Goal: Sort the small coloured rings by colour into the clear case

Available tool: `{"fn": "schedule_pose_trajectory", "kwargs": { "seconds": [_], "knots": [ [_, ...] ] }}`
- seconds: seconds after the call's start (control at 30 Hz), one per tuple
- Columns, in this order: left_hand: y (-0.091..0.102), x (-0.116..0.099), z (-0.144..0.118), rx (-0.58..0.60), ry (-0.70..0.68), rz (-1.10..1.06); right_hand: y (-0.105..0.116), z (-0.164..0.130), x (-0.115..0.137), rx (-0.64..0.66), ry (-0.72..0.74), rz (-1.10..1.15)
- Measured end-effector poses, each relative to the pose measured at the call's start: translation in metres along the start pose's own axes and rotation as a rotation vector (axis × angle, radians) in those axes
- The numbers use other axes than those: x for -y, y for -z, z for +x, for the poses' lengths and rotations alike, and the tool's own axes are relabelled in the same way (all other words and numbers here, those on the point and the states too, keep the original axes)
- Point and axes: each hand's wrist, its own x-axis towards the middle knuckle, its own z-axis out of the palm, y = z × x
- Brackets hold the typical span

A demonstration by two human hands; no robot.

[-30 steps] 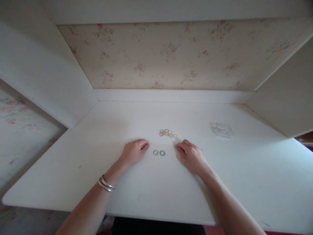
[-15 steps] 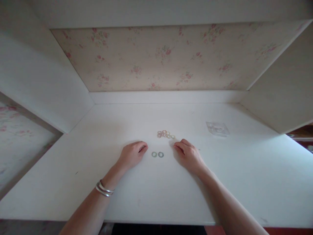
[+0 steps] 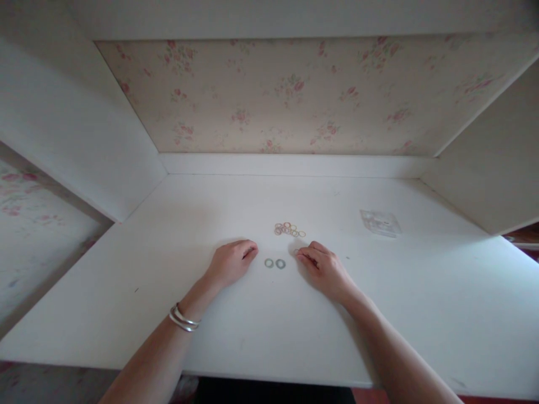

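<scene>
Greyish green and round, two small rings (image 3: 277, 264) lay side by side on the white desk (image 3: 252, 325), just apart from each other, between the left grip (image 3: 231, 261) and the right grip (image 3: 326, 267). Each had an open centre; the one nearer the right grip looked slightly darker and thicker in its band. Beyond both grips, nearer the right one, sat a cluster of thinner rings (image 3: 287, 229), pinkish toward the left and yellowish toward the right. They overlapped, roughly ten in all, though an exact count could not be made out.

The right grip was pinching one thin hoop (image 3: 296, 252) between thumb and forefinger, mostly hidden by the fingertips. The left grip had its thumb and fingers pressed together, and whether anything was inside could not be seen. One clear plastic packet (image 3: 380, 224) lay beyond the right grip and farther right.
</scene>
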Motion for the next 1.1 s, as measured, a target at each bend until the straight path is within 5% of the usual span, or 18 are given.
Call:
{"fn": "schedule_pose_trajectory", "kwargs": {
  "seconds": [0.4,0.83,0.97,1.1],
  "knots": [
    [0.001,-0.001,0.0,0.023,0.024,0.021,-0.014,-0.003,0.028,0.032,0.121,0.007],
    [0.001,-0.002,-0.002,0.028,0.001,0.015,-0.017,-0.002,0.03,0.109,0.154,-0.06],
    [0.001,-0.001,-0.002,0.014,-0.001,-0.008,-0.016,-0.002,0.029,0.045,0.118,-0.008],
    [0.0,0.001,0.002,-0.024,0.006,-0.078,-0.008,0.002,0.016,-0.17,-0.075,0.011]
  ]
}}
